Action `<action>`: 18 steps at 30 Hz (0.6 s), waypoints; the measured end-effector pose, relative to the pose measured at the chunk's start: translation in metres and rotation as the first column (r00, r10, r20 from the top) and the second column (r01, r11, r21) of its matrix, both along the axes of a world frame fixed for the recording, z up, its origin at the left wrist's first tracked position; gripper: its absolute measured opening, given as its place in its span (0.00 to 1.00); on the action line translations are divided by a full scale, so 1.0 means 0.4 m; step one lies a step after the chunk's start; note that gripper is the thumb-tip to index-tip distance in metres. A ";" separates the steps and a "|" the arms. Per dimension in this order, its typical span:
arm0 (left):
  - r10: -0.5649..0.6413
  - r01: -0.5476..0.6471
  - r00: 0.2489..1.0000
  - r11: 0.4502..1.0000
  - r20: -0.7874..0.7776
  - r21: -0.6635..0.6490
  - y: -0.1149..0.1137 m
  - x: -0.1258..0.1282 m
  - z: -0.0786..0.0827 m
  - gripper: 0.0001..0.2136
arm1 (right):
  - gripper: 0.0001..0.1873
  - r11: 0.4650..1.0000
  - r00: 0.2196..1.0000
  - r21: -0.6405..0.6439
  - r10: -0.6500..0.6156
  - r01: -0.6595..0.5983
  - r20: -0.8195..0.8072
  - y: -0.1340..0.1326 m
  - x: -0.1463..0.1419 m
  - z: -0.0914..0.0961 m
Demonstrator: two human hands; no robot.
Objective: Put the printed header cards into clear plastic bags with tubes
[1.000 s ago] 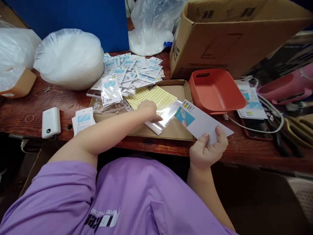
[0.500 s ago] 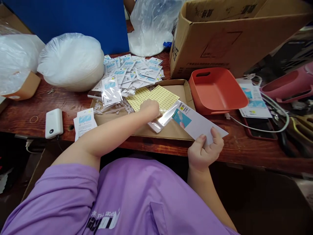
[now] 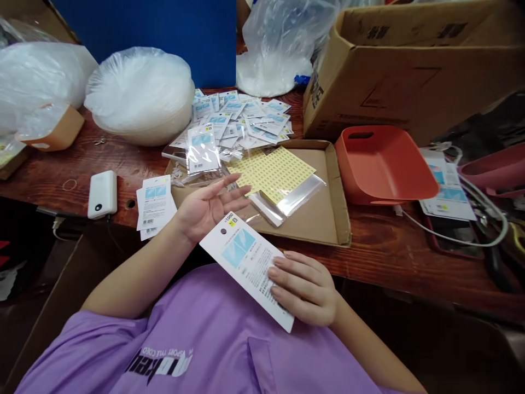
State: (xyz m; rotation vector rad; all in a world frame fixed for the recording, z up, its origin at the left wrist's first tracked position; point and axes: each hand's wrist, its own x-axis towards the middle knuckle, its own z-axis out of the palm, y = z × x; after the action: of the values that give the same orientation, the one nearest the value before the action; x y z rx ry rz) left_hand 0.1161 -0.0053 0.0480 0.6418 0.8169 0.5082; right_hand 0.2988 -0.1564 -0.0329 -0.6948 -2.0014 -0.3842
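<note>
My right hand (image 3: 305, 287) holds a white printed packaging card (image 3: 241, 251) by its lower end, fingers flat across the small print. Blue pictures and a hang hole are at the card's upper end. Close beside that end, my left hand (image 3: 207, 210) is palm up with its fingers spread; I cannot make out whether a small sticker is on a fingertip. Beyond it, a yellow sheet of small stickers (image 3: 283, 169) lies over clear plastic sleeves (image 3: 303, 198) in a shallow cardboard tray (image 3: 328, 221).
Behind the tray is a heap of bagged cards (image 3: 258, 117). A red bin (image 3: 385, 169) and a large carton (image 3: 394, 82) stand right. To the left are a plastic-covered bowl (image 3: 139, 98), a white power bank (image 3: 102, 194) and a few loose cards (image 3: 155, 202).
My left hand has come off the sticker sheet and turned palm up. The card has moved left toward it and flipped, now showing its text side. The view has shifted slightly.
</note>
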 end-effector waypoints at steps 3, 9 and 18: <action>0.098 -0.099 0.993 0.995 0.072 0.020 -0.008 -0.057 -0.004 0.18 | 0.06 0.998 0.999 -0.042 -0.035 0.037 0.035 0.031 -0.006 -0.010; 0.135 -0.137 0.989 0.990 0.064 0.027 -0.014 -0.090 -0.007 0.20 | 0.07 0.989 0.993 -0.091 -0.114 0.118 0.043 0.060 -0.018 -0.009; 0.121 -0.131 0.982 0.989 0.147 0.061 -0.004 -0.121 -0.015 0.22 | 0.06 0.994 0.999 -0.101 0.042 -0.039 0.023 0.082 -0.058 0.020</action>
State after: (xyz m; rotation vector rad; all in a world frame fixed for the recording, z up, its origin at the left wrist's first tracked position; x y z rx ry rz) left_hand 0.0676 -0.0070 0.0421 0.6133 0.7091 0.6932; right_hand 0.2755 -0.1236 -0.0248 -0.7138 -2.0664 -0.2707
